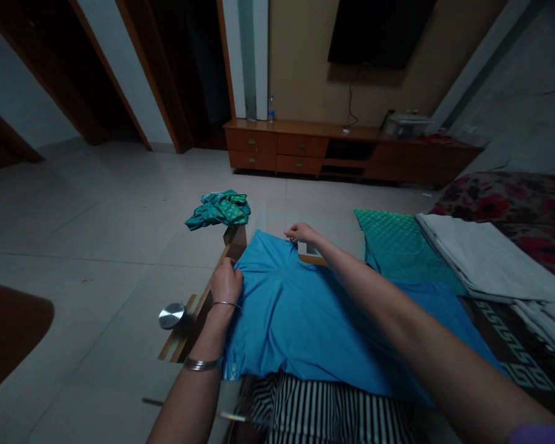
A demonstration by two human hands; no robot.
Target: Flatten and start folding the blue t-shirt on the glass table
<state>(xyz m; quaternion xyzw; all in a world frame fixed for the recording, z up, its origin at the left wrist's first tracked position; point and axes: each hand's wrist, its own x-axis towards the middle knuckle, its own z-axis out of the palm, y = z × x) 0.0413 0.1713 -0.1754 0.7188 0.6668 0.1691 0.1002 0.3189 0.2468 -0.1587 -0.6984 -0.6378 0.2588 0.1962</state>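
Observation:
A blue garment (282, 296) of thin, smooth cloth lies spread in front of me, creased toward its left end, with white lettering at its near left corner. My left hand (227, 284) is closed on its left edge. Across from it, my right hand (301, 233) pinches the far edge, and the cloth between the two hands is drawn into folds. A crumpled green garment (219, 208) sits just beyond the left end of the blue one. To the right, a green patterned garment (398, 246) lies flat, partly beside the blue cloth.
A silver disc (171, 316) rests on the glass table's left part. White folded cloth (490, 253) lies at right by a floral-covered seat (518, 203). Black-and-white striped cloth (324, 410) is nearest me. A wooden TV cabinet (300, 145) with a bottle (271, 110) stands at the back wall.

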